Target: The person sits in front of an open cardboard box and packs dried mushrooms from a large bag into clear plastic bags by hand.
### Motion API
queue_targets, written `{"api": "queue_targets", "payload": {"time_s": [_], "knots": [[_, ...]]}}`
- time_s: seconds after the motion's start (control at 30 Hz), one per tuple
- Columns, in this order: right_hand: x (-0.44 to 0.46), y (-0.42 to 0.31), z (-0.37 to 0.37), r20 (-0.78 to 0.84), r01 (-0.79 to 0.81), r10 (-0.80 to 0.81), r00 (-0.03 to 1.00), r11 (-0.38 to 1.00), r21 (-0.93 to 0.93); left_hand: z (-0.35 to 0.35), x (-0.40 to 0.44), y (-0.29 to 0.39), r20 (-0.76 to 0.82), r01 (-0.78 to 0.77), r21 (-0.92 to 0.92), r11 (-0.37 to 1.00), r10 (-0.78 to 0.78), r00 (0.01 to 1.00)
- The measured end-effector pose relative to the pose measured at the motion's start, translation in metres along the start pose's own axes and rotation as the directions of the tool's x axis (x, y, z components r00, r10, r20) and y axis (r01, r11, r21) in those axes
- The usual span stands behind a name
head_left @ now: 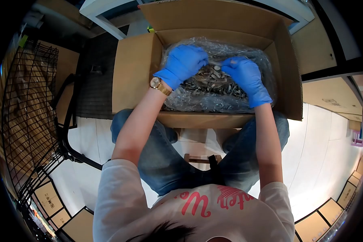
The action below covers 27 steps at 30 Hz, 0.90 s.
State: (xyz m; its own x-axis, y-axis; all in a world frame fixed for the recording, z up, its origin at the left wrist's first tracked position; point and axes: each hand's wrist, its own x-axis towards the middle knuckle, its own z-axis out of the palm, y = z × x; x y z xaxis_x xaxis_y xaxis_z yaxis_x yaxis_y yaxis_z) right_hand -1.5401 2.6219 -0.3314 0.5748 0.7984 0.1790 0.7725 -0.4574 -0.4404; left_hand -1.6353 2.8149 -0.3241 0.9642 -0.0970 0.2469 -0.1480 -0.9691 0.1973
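An open cardboard box stands in front of me, lined with a clear plastic bag. Inside the bag lies a heap of small grey-brown dried pieces; their kind is hard to tell. My left hand, in a blue glove, is over the left part of the bag's opening with its fingers curled together. Across from it my right hand, also gloved in blue, has thumb and fingers pinched above the heap. Whatever either hand pinches is too small or hidden to name. A pale strip shows between the fingertips.
A black wire basket holding long tan bundles stands at the left. Beyond the box is a white-framed table. Cartons line the right side and the lower left. A dark ribbed mat lies left of the box.
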Motion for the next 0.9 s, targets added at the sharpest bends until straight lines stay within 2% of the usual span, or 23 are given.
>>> {"api": "queue_targets", "payload": {"time_s": [0.07, 0.2, 0.23, 0.27, 0.33, 0.4, 0.43, 0.5, 0.53, 0.57, 0.6, 0.63, 0.7, 0.73, 0.77, 0.83, 0.87, 0.9], "knots": [[0.001, 0.002, 0.001, -0.011, 0.026, -0.026, 1.0, 0.998, -0.054, -0.002, 0.002, 0.0, -0.105, -0.013, 0.011, 1.0, 0.014, 0.994], [0.002, -0.003, 0.005, -0.009, 0.068, -0.071, 0.997, 0.98, -0.187, 0.003, 0.002, 0.001, -0.095, -0.055, -0.032, 0.998, 0.052, 0.994], [0.0, -0.004, 0.001, -0.007, 0.068, -0.071, 0.997, 0.98, -0.187, 0.003, 0.002, 0.002, -0.025, -0.019, 0.0, 1.0, 0.019, 1.0], [-0.001, -0.004, -0.006, -0.016, 0.05, -0.053, 0.998, 0.99, -0.13, 0.003, 0.002, 0.002, 0.043, 0.016, 0.035, 0.999, -0.018, 0.999], [-0.001, 0.002, -0.012, -0.023, 0.039, -0.04, 0.999, 0.997, -0.072, -0.001, 0.002, -0.006, -0.015, 0.038, -0.015, 0.999, -0.038, 0.999], [0.0, 0.016, -0.015, 0.06, -0.177, 0.178, 0.982, 0.984, -0.013, -0.008, 0.002, -0.009, -0.067, 0.047, -0.064, 0.997, -0.052, 0.996], [0.0, 0.02, -0.016, 0.055, -0.182, 0.182, 0.982, 0.983, -0.011, -0.012, 0.003, -0.01, -0.077, 0.058, -0.079, 0.995, -0.064, 0.995], [-0.002, 0.025, -0.021, 0.02, -0.291, 0.291, 0.956, 0.944, 0.155, -0.012, 0.003, -0.017, -0.083, 0.062, -0.094, 0.994, -0.07, 0.994], [-0.003, 0.028, -0.025, 0.02, -0.292, 0.292, 0.956, 0.944, 0.155, -0.008, 0.001, -0.026, -0.05, 0.106, -0.14, 0.984, -0.114, 0.992], [-0.004, 0.03, -0.032, -0.052, -0.206, 0.226, 0.973, 0.946, 0.252, -0.009, 0.001, -0.029, -0.018, 0.153, -0.184, 0.971, -0.159, 0.987], [-0.003, 0.033, -0.038, -0.129, -0.11, 0.162, 0.978, 0.934, 0.339, -0.009, 0.0, -0.029, -0.022, 0.156, -0.185, 0.97, -0.163, 0.986], [-0.005, 0.035, -0.043, -0.128, -0.106, 0.157, 0.979, 0.936, 0.337, -0.008, -0.001, -0.029, -0.02, 0.169, -0.151, 0.974, -0.174, 0.985], [-0.011, 0.038, -0.05, -0.08, -0.223, 0.294, 0.952, 0.851, 0.475, -0.013, 0.001, -0.027, -0.018, 0.18, -0.116, 0.977, -0.183, 0.983], [-0.011, 0.039, -0.047, -0.107, -0.202, 0.308, 0.946, 0.812, 0.548, -0.017, 0.002, -0.029, -0.034, 0.198, -0.233, 0.952, -0.212, 0.977], [-0.012, 0.036, -0.054, -0.111, -0.204, 0.311, 0.944, 0.812, 0.546, -0.021, 0.003, -0.033, -0.046, 0.212, -0.346, 0.914, -0.242, 0.969], [-0.011, 0.025, -0.07, -0.124, -0.31, 0.462, 0.878, 0.746, 0.59, -0.02, -0.001, -0.05, -0.076, 0.22, -0.404, 0.888, -0.272, 0.959], [-0.013, 0.032, -0.071, -0.122, -0.308, 0.46, 0.879, 0.746, 0.591, -0.02, -0.006, -0.057, -0.1, 0.231, -0.461, 0.857, -0.309, 0.946], [-0.016, 0.046, -0.074, -0.192, -0.273, 0.416, 0.889, 0.817, 0.508, -0.024, -0.01, -0.062, -0.102, 0.234, -0.459, 0.857, -0.312, 0.945]]}}
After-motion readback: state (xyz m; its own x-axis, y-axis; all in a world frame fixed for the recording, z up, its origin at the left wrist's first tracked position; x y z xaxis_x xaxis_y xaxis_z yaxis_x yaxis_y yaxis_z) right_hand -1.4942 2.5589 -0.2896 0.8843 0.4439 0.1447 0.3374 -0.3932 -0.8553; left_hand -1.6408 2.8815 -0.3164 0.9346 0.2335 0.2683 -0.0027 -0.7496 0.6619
